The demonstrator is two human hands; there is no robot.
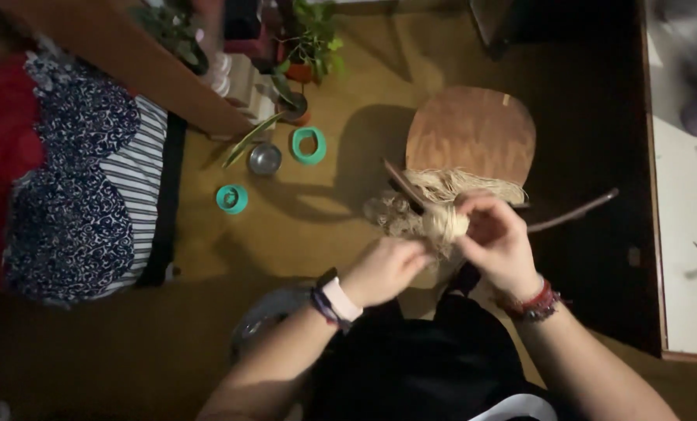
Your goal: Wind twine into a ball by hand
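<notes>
The tan floor [317, 226] fills most of the view beneath the hands. Far to the left of the hands lies a bed [83, 179] covered in dark blue patterned and striped cloth. Well to the right of them runs a white table [687, 218], with what may be a metal tool at its edge, too small to tell. Just beyond the hands stands a wooden stool [473, 129] with a rounded plywood seat, and a loose bundle of straw-coloured fibre [461, 185] lies across its near edge, spilling down toward the hands.

Up and to the left of the hands sit potted plants [309, 47], then a small metal bowl [265, 159] and two teal rings [308, 145], one beside the bowl and one nearer the bed.

The left hand [383, 269], a watch with a pale strap on its wrist, is closed on the lower end of a small wound knot of fibre [447, 224]. The right hand [496, 238], beaded bracelets on its wrist, pinches the same knot from above. The two hands are close together, almost touching, directly in front of the stool. A thin dark stick [404, 185] juts up from the fibre just beyond the left hand, and another thin rod [574, 212] reaches out to the right of the right hand.

By my judgement the work is partway: a small piece is wound tight, while most of the fibre on the stool remains loose.
</notes>
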